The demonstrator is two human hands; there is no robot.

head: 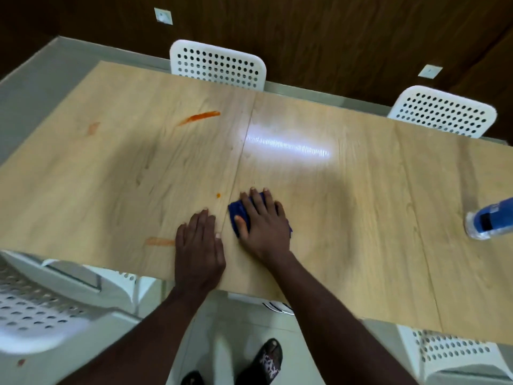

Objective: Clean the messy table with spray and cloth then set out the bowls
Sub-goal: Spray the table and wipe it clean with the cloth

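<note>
A light wooden table (pixel 347 195) fills the view. My right hand (pixel 263 220) presses flat on a blue cloth (pixel 238 212) near the table's middle seam. Beside it, my left hand (pixel 198 245) rests flat on the table with its fingers together and nothing in it. An orange streak (pixel 200 117) lies at the far left. A fainter orange smear (pixel 159 241) sits by the near edge, left of my left hand. A small orange dot (pixel 218 195) is just left of the cloth. A blue spray bottle (pixel 490 220) stands at the right edge. No bowls are in view.
Two white perforated chairs (pixel 218 63) (pixel 444 111) stand along the far side. Two more white chairs (pixel 41 301) (pixel 455 354) are at the near side, left and right. A dark wooden wall (pixel 333 37) is behind the table. My feet (pixel 268 359) are on the pale floor below.
</note>
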